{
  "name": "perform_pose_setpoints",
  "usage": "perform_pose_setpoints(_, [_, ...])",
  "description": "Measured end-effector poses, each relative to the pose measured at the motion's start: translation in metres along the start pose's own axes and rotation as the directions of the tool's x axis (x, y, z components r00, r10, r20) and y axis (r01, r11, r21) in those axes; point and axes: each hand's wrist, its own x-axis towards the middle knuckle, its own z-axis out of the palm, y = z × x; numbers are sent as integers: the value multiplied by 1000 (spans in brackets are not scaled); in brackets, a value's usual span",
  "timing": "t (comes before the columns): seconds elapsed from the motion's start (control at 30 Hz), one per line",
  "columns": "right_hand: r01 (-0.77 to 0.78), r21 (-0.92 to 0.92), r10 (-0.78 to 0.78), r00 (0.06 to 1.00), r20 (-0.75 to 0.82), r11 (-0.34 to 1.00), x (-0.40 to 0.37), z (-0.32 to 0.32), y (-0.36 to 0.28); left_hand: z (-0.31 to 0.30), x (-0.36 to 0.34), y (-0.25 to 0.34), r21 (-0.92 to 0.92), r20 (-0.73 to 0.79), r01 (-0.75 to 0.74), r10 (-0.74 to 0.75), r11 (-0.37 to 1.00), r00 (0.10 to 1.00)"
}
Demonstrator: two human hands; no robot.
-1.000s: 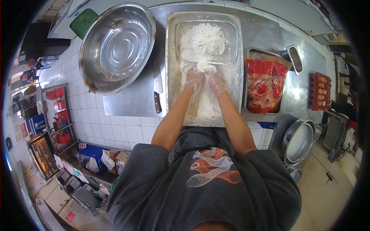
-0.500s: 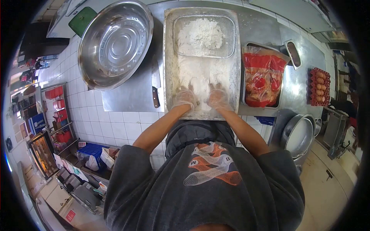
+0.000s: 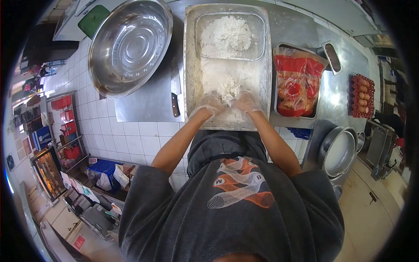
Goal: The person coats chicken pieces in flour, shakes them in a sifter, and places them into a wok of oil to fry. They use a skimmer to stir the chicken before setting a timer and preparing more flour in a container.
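A large metal tray (image 3: 188,56) holds white flour (image 3: 218,72), with a heap of it in a wire mesh basket (image 3: 260,41) at the far end. Both of my hands wear clear plastic gloves. My left hand (image 3: 211,104) and my right hand (image 3: 246,101) lie close together near the front of the tray. Their fingers curve inward around a mound of flour (image 3: 229,88) that rises between them. Flour partly hides the fingertips, and whether something lies inside the mound cannot be seen.
Left of the tray lie a knife (image 3: 175,105) and a big steel basin (image 3: 139,46). On the right, a pan carries a red and clear bag of meat pieces (image 3: 297,87). Farther right are eggs in a red carton (image 3: 361,97) and a pot of white liquid (image 3: 339,150).
My hands have come closer together, their fingers turning from spread and forward-pointing to curled inward. Flour has been gathered into a mound between them. The view has shifted slightly.
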Motion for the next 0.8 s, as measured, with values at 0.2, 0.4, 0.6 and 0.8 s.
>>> perform_pose_setpoints(0.2, [-139,-280,168,983,81,950,-42,-5,-16,56,-2,-7,56,0,151,-151,987,989])
perform_pose_setpoints(0.4, [-288,19,288,958,13,957,-31,32,4,99,34,-19,-33,56,-105,107,994,993])
perform_pose_setpoints(0.6, [-281,167,297,951,-84,945,-19,38,5,80,37,-10,-136,-28,-299,298,945,954])
perform_pose_setpoints(0.8, [-310,278,330,943,-29,909,-14,20,7,63,62,-34,-216,-62,-147,136,965,989])
